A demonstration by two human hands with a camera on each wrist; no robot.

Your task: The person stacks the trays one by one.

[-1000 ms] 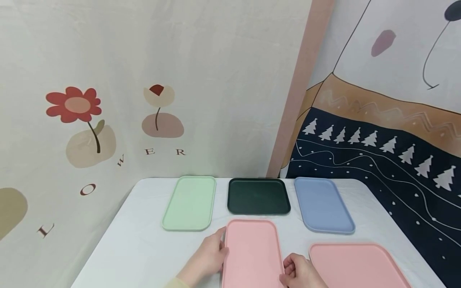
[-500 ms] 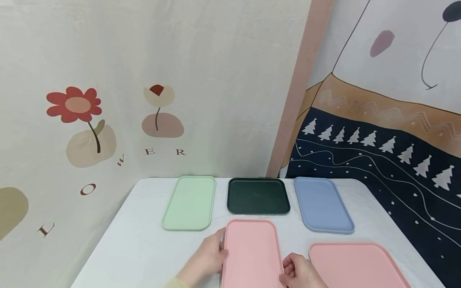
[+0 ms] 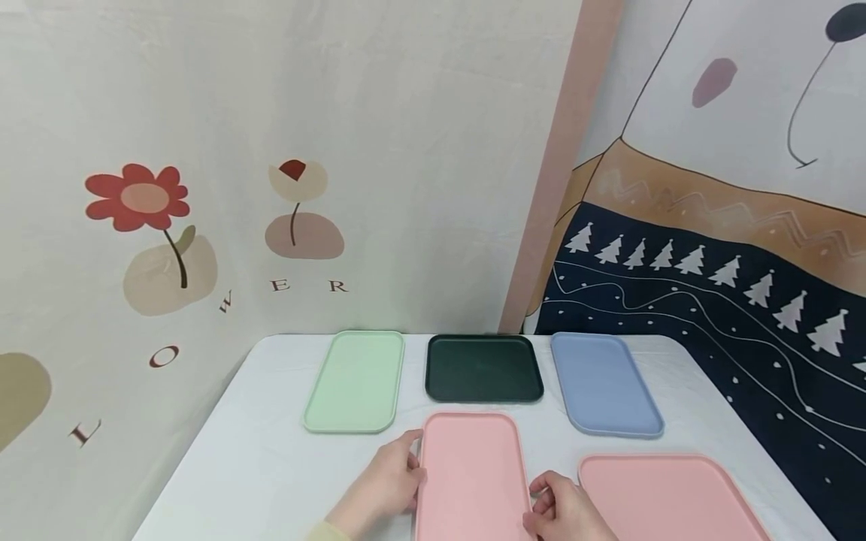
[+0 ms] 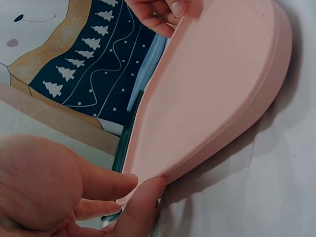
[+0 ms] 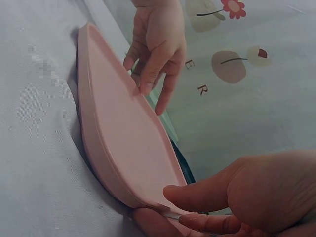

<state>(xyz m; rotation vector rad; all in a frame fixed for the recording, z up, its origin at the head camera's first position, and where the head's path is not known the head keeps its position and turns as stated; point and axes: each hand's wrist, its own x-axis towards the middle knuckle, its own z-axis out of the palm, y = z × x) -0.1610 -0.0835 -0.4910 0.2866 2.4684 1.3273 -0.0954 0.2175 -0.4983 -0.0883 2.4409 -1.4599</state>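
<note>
A pink rectangular tray [image 3: 472, 477] with a low raised rim lies lengthwise at the front middle, its near end cut off by the head view. My left hand [image 3: 390, 478] grips its left long edge, thumb at the rim and fingers along the side. On the opposite edge my right hand [image 3: 570, 509] pinches the rim between thumb and curled fingers. Both wrist views show the tray's side wall, with a shadow [image 4: 217, 168] along its lower edge on the white cloth. In the right wrist view, a right fingertip [image 5: 153, 222] reaches under the tray's rim.
Across the back of the white-covered table [image 3: 271, 473] lie a light green tray [image 3: 355, 382], a dark green tray [image 3: 483, 368] and a blue tray [image 3: 607, 385]. A second pink tray [image 3: 670, 496] lies right beside my right hand. Printed cloths [image 3: 433, 150] hang behind.
The head view has shifted very slightly. Both hands keep the same hold on the pink tray, and the other trays stay where they were.
</note>
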